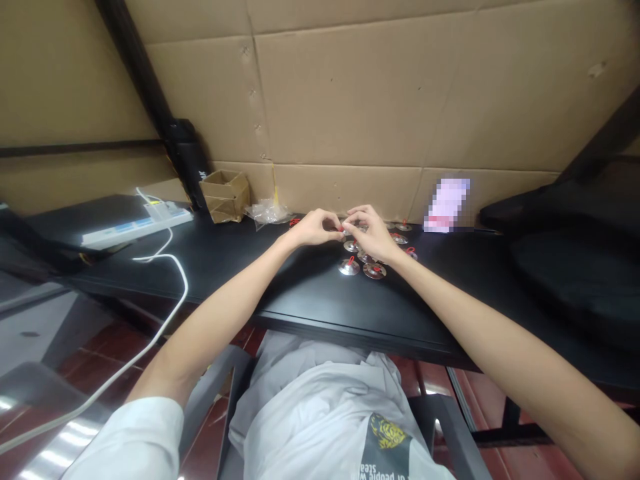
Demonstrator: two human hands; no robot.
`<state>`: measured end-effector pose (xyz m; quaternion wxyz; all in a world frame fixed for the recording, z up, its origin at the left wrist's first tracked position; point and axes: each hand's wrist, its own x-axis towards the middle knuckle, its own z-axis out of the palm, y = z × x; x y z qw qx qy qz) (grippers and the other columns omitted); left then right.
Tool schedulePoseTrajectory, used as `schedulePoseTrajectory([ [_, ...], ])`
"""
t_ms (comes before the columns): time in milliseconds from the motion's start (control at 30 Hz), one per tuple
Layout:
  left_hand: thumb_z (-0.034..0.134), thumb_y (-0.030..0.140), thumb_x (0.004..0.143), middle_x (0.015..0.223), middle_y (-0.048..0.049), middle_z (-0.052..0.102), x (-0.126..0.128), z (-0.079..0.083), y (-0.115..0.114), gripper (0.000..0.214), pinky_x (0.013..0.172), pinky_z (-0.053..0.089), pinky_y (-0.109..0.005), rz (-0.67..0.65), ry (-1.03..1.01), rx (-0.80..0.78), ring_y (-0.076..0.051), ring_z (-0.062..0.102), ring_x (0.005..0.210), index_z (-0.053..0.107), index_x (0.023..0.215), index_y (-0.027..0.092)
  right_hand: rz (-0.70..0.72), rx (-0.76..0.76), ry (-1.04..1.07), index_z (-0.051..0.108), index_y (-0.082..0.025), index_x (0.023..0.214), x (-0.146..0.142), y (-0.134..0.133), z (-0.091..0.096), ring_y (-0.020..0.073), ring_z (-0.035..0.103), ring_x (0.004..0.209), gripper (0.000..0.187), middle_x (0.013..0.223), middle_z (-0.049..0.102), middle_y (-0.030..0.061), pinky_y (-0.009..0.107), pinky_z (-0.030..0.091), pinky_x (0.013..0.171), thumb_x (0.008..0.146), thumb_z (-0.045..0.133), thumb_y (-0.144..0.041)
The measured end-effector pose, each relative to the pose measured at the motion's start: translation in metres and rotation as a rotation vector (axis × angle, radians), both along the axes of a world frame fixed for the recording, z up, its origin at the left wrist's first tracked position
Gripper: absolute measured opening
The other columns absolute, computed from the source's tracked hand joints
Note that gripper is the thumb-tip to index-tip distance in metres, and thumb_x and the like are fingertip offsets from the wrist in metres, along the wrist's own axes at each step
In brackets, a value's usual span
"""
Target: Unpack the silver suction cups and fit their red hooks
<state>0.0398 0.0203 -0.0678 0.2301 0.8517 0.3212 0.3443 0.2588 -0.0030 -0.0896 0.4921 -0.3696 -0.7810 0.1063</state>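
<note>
My left hand [315, 229] and my right hand [369, 231] meet over a black table [310, 300], fingers pinched together on a small silver disc with a red loop [345, 230] held between them. Several more small silver discs with red loops [361, 265] lie on the table just below and to the right of my hands. What exactly each fingertip grips is too small to make out.
A small open cardboard box [226, 194] and a crumpled clear plastic bag [269, 212] stand at the back left. A white power strip [137, 227] with a white cable [165, 280] lies at the left. A black bag [575, 253] fills the right. Cardboard sheets [380, 100] wall the back.
</note>
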Motion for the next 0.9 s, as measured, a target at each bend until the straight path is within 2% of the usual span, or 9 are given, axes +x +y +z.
schedulePoseTrajectory([
  [67, 0.084, 0.036, 0.081, 0.081, -0.0042, 0.079, -0.001, -0.003, 0.000, 0.016, 0.088, 0.052, -0.036, 0.073, 0.031, 0.039, -0.022, 0.070, 0.080, 0.082, 0.080, 0.021, -0.031, -0.043, -0.053, 0.077, -0.023, 0.100, -0.003, 0.004, -0.003, 0.0288, 0.068, 0.123, 0.026, 0.124, 0.073, 0.0127, 0.048, 0.051, 0.113, 0.103, 0.063, -0.045],
  [167, 0.085, 0.033, 0.080, 0.074, -0.0049, 0.078, -0.002, -0.012, 0.004, 0.014, 0.084, 0.054, -0.035, 0.117, 0.028, -0.012, -0.021, 0.068, 0.073, 0.082, 0.074, 0.021, -0.128, -0.145, -0.203, 0.073, -0.020, 0.127, -0.004, 0.012, -0.009, 0.0311, 0.069, 0.126, 0.034, 0.131, 0.077, 0.0150, 0.050, 0.048, 0.115, 0.109, 0.051, -0.040],
  [300, 0.085, 0.035, 0.080, 0.073, -0.0073, 0.078, -0.003, -0.022, 0.012, 0.016, 0.077, 0.056, -0.035, 0.111, 0.030, -0.126, -0.021, 0.069, 0.068, 0.082, 0.077, 0.020, -0.196, -0.220, -0.452, 0.058, -0.018, 0.153, 0.000, 0.016, -0.018, 0.0342, 0.062, 0.143, 0.046, 0.140, 0.075, 0.0167, 0.058, 0.022, 0.132, 0.111, 0.049, -0.036],
  [367, 0.087, 0.035, 0.078, 0.076, -0.0076, 0.079, -0.007, -0.021, 0.017, 0.017, 0.077, 0.057, -0.035, 0.082, 0.043, -0.153, -0.021, 0.071, 0.069, 0.083, 0.081, 0.019, -0.198, -0.235, -0.526, 0.053, -0.018, 0.158, 0.003, 0.015, -0.018, 0.0345, 0.062, 0.144, 0.050, 0.142, 0.074, 0.0170, 0.061, 0.017, 0.134, 0.110, 0.050, -0.032],
  [467, 0.091, 0.023, 0.068, 0.078, -0.0062, 0.080, -0.024, -0.011, 0.025, 0.020, 0.075, 0.057, -0.033, 0.066, 0.057, -0.150, -0.021, 0.073, 0.071, 0.084, 0.087, 0.020, -0.239, -0.193, -0.603, 0.057, -0.011, 0.154, 0.006, 0.011, -0.014, 0.0375, 0.063, 0.141, 0.051, 0.146, 0.069, 0.0218, 0.058, 0.030, 0.129, 0.107, 0.053, -0.029],
  [533, 0.086, 0.008, 0.058, 0.071, -0.0031, 0.077, -0.042, -0.004, 0.031, 0.027, 0.069, 0.054, -0.030, 0.140, 0.067, -0.117, -0.019, 0.070, 0.066, 0.082, 0.081, 0.021, -0.282, -0.175, -0.631, 0.064, -0.010, 0.146, 0.008, 0.009, -0.011, 0.0387, 0.065, 0.135, 0.047, 0.144, 0.069, 0.0238, 0.052, 0.043, 0.120, 0.105, 0.055, -0.031],
  [600, 0.080, -0.001, 0.052, 0.064, -0.0003, 0.073, -0.060, 0.001, 0.037, 0.031, 0.066, 0.052, -0.029, 0.231, 0.113, -0.131, -0.018, 0.067, 0.063, 0.080, 0.072, 0.023, -0.308, -0.186, -0.654, 0.072, -0.012, 0.136, 0.009, 0.007, -0.008, 0.0385, 0.068, 0.129, 0.041, 0.138, 0.071, 0.0231, 0.048, 0.050, 0.112, 0.105, 0.055, -0.034],
  [733, 0.083, -0.002, 0.051, 0.058, 0.0018, 0.069, -0.079, 0.003, 0.041, 0.028, 0.070, 0.052, -0.031, 0.340, 0.270, -0.277, -0.019, 0.065, 0.061, 0.074, 0.062, 0.023, -0.322, -0.214, -0.629, 0.079, -0.018, 0.121, 0.008, 0.005, -0.004, 0.0363, 0.072, 0.120, 0.031, 0.128, 0.077, 0.0176, 0.044, 0.054, 0.103, 0.100, 0.063, -0.034],
  [900, 0.083, 0.007, 0.062, 0.057, 0.0004, 0.067, -0.072, 0.001, 0.038, 0.018, 0.067, 0.048, -0.030, 0.363, 0.347, -0.219, -0.018, 0.063, 0.059, 0.073, 0.064, 0.022, -0.366, -0.300, -0.477, 0.081, -0.020, 0.103, 0.008, 0.006, 0.000, 0.0322, 0.077, 0.101, 0.019, 0.110, 0.083, 0.0137, 0.040, 0.057, 0.087, 0.087, 0.077, -0.029],
])
